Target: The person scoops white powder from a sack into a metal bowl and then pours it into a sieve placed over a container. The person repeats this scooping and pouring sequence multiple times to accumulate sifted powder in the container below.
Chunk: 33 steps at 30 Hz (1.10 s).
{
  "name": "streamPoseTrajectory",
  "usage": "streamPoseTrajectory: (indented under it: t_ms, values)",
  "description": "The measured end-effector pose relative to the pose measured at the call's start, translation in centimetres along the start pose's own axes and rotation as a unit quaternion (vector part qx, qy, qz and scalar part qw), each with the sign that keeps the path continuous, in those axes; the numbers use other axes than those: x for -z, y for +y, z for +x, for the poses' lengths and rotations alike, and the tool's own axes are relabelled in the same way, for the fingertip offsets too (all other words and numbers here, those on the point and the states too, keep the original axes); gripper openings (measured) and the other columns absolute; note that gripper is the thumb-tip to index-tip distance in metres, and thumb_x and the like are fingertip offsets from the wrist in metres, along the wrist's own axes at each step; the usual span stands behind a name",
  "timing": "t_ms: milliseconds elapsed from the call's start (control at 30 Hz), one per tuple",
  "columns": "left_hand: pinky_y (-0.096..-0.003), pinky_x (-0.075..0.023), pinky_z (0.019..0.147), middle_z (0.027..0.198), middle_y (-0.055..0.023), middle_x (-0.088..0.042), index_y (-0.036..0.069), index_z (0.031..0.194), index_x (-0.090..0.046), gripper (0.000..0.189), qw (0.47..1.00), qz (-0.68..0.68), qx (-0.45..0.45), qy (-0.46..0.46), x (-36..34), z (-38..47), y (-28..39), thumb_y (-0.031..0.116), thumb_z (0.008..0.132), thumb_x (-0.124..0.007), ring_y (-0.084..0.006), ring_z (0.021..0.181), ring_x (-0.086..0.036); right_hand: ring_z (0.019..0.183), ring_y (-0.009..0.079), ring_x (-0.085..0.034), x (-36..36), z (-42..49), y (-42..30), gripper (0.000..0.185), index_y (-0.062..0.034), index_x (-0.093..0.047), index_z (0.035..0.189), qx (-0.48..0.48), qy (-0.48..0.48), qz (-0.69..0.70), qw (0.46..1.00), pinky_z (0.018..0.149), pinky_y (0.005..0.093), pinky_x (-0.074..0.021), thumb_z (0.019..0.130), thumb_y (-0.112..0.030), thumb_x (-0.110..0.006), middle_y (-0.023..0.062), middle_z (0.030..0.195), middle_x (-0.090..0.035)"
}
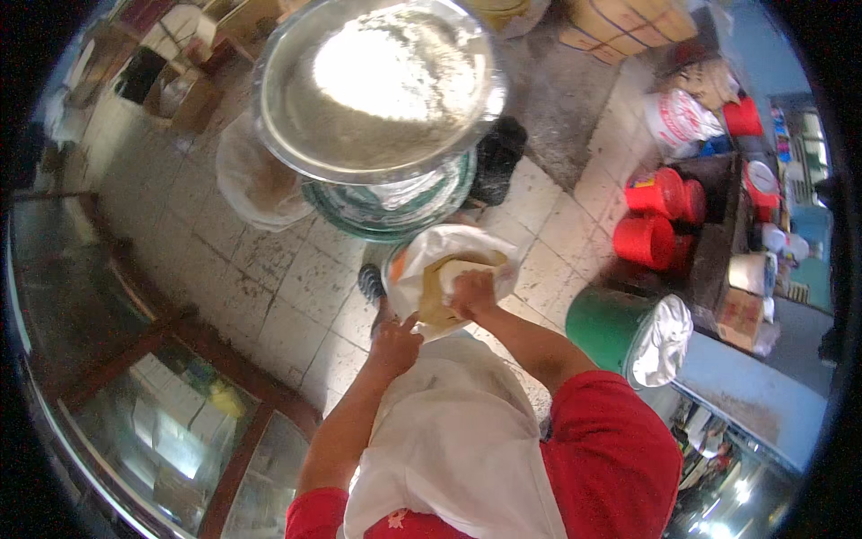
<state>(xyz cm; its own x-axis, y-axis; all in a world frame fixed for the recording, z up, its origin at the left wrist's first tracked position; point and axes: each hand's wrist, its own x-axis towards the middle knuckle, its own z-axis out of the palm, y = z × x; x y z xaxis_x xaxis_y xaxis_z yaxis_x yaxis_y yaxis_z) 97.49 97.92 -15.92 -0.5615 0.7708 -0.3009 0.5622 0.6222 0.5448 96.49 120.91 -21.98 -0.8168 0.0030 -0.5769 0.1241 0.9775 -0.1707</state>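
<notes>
An open white sack (452, 237) stands on the floor before me, its mouth rolled back around tan powder (438, 311). Inside the mouth, my right hand (475, 294) grips a white scoop-like container (455, 271), partly hidden by the fingers. My left hand (396, 345) holds the sack's near left rim, with one finger pointing up along it. Beyond the sack is a wide metal basin (289, 138) with a heap of white powder (377, 64) in it. The basin sits above a green round tub (387, 226) dusted with white.
A clear plastic bag (259, 178) stands left of the basin. To the right are red buckets (645, 241) by a dark shelf and a green drum (603, 330) with a white cover. A glass-panelled case (168, 411) borders the left. My shoe (370, 283) shows beside the sack.
</notes>
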Motion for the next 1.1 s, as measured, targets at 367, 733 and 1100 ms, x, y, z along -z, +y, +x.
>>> streamPoseTrajectory:
  t_ms: [367,733,1100]
  values:
    - [-0.0430,-0.0523,0.076,0.125,-0.0134,-0.056,0.006,0.073,-0.066,0.011,1.000,0.018,-0.001,0.026,1.6,0.2,0.3,0.015,0.075,-0.059,-0.0320,0.090,-0.064,0.093,0.0297,-0.063,0.1,0.1,-0.7,0.037,-0.0106,-0.071,0.082,0.105,-0.013,-0.040,0.994,0.082,0.0473,-0.0426,0.060,-0.040,-0.074,0.0118,0.091,-0.066]
    - [-0.0448,-0.0475,0.088,0.117,-0.0185,-0.058,0.000,0.090,-0.061,0.023,0.997,-0.042,-0.008,-0.069,0.1,1.1,0.0,0.017,0.073,-0.064,-0.0359,0.096,-0.060,0.076,0.0327,-0.062,-0.7,1.1,3.6,0.040,-0.0077,-0.063,0.068,0.186,0.088,0.070,0.976,0.070,0.0446,-0.0473,0.052,-0.040,-0.078,0.0123,0.074,-0.062]
    - [-0.0449,-0.0461,0.084,0.106,-0.0213,-0.052,0.002,0.099,-0.058,0.028,0.885,-0.259,0.329,0.202,-2.1,3.8,-0.8,-0.003,0.072,-0.058,-0.0387,0.099,-0.054,0.068,0.0350,-0.058,0.3,-1.1,5.2,0.039,-0.0057,-0.055,0.061,0.193,0.172,0.194,0.946,0.061,0.0456,-0.0424,0.054,-0.036,-0.079,0.0125,0.067,-0.058]
